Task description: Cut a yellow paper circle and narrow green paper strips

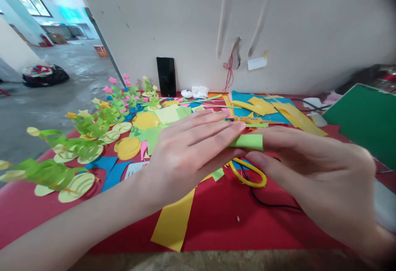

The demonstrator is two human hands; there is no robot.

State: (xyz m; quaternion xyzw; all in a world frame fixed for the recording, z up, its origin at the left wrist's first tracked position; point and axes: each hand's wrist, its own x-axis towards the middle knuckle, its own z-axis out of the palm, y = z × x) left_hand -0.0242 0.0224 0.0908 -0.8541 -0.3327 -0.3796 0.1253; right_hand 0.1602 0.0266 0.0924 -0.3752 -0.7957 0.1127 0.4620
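Red tabletop (225,229) is spreading out in front of you, and above it you are holding a piece of light green paper (249,142) between your hands. Your right hand (318,168) is pinching its right end between thumb and finger; your left hand (188,143) is lying across it with straight fingers, covering the rest, so whether it is gripping, I cannot tell. If your left fingers are pressing unevenly, the paper could be creasing or skewing; with a slack right pinch, it could be slipping loose or springing out of shape. Beneath, a black cable (275,205) is trailing near a yellow loop (253,184), and a low sweep of your right hand could be snagging either one. Farther off, loose yellow discs (128,147) are sitting beside the curled green decorations (93,126), which your left forearm could be knocking over by swinging outward. At the back, a black phone (166,77) is leaning upright against the white panel (185,23); a bump could be sending it sliding down.
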